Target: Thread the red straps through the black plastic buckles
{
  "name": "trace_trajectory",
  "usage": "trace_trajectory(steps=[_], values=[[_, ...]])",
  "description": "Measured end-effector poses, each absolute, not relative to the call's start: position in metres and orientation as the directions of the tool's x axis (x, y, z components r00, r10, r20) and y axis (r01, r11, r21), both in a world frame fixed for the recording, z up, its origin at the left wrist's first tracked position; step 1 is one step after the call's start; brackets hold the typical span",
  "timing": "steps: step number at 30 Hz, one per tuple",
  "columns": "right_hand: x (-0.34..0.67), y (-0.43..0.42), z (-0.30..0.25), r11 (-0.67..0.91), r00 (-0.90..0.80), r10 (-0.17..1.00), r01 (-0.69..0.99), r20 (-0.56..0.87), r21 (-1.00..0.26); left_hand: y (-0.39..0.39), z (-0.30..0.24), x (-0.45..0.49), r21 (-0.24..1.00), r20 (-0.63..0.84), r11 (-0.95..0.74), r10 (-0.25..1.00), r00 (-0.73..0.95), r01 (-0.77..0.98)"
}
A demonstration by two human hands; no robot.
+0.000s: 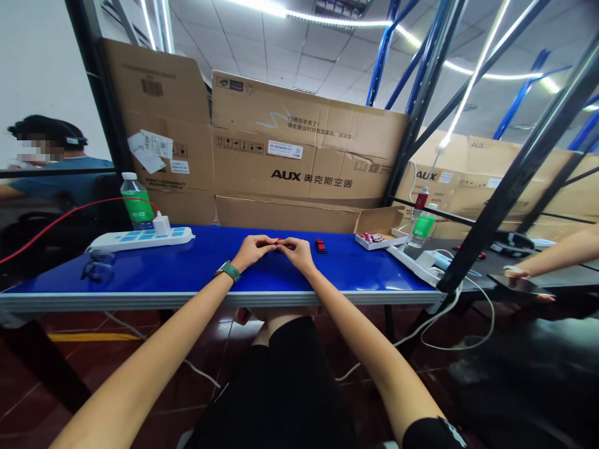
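Observation:
My left hand [253, 252], with a green-strapped watch [229, 270] on its wrist, is closed in a pinch over the blue tabletop. Facing it, my right hand [298, 254] pinches too, and the fingertips of both nearly meet. Between them shows a small red piece [279, 241] with some dark parts, mostly hidden by the fingers; its kind is too small to make out. A little to the right of my right hand, a small red and black object [321, 246] lies on the table.
A white power strip [140, 239], glasses [99, 267] and a green-labelled bottle [136, 201] are at the left. An open box of small parts [374, 242] stands at the right, near another bottle [423, 227]. Cardboard [309, 143] walls the back. Other people sit left and right.

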State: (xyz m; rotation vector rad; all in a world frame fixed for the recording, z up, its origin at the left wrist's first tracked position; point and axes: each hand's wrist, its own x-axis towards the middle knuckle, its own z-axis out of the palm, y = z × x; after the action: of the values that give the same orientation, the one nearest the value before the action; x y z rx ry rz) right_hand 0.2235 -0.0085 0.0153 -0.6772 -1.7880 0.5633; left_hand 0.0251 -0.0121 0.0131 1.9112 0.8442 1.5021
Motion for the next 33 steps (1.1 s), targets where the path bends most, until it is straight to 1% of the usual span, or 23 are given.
trace_trajectory(steps=[3,5,8,10,13,15,17,19,21,23,25,28,30,33], values=[[0.222,-0.007,0.017,0.682,-0.258,0.723,0.12,0.641,-0.721,-0.013,0.014,0.025,0.765,0.611,-0.628,0.778,0.148,0.141],[0.222,-0.004,0.016,0.661,-0.259,0.744,0.147,0.616,-0.736,-0.013,0.014,0.024,0.761,0.604,-0.621,0.784,0.145,0.187],[0.223,0.002,0.013,0.59,-0.193,0.806,0.174,0.56,-0.789,-0.012,0.014,0.022,0.768,0.573,-0.6,0.8,0.177,0.224],[0.224,0.005,0.012,0.532,-0.168,0.842,0.108,0.512,-0.84,-0.011,0.015,0.021,0.774,0.555,-0.589,0.807,0.2,0.23],[0.226,0.006,0.011,0.45,-0.191,0.874,-0.027,0.446,-0.893,-0.01,0.016,0.019,0.743,0.578,-0.604,0.796,0.177,0.29],[0.227,0.005,0.011,0.406,-0.215,0.884,-0.088,0.416,-0.909,-0.011,0.016,0.019,0.729,0.593,-0.624,0.781,0.197,0.28],[0.226,0.003,0.012,0.388,-0.239,0.883,-0.113,0.404,-0.915,-0.013,0.016,0.02,0.73,0.594,-0.639,0.769,0.237,0.241],[0.226,0.001,0.012,0.384,-0.259,0.88,-0.108,0.399,-0.917,-0.014,0.015,0.021,0.719,0.603,-0.648,0.761,0.239,0.25],[0.225,0.0,0.012,0.375,-0.27,0.882,-0.093,0.386,-0.922,-0.016,0.015,0.023,0.677,0.63,-0.663,0.746,0.215,0.319],[0.224,-0.002,0.013,0.352,-0.291,0.885,-0.09,0.362,-0.932,-0.019,0.016,0.024,0.609,0.669,-0.685,0.715,0.205,0.4],[0.224,-0.005,0.015,0.314,-0.326,0.884,-0.12,0.336,-0.942,-0.024,0.019,0.025,0.527,0.719,-0.71,0.665,0.2,0.466],[0.223,-0.009,0.016,0.244,-0.382,0.873,-0.198,0.304,-0.949,-0.03,0.023,0.028,0.42,0.778,-0.743,0.59,0.215,0.521],[0.223,-0.01,0.017,0.193,-0.402,0.872,-0.241,0.279,-0.951,-0.033,0.025,0.03,0.385,0.789,-0.752,0.569,0.232,0.534],[0.224,-0.01,0.016,0.14,-0.409,0.877,-0.282,0.251,-0.949,-0.034,0.025,0.032,0.375,0.79,-0.76,0.562,0.247,0.531]])
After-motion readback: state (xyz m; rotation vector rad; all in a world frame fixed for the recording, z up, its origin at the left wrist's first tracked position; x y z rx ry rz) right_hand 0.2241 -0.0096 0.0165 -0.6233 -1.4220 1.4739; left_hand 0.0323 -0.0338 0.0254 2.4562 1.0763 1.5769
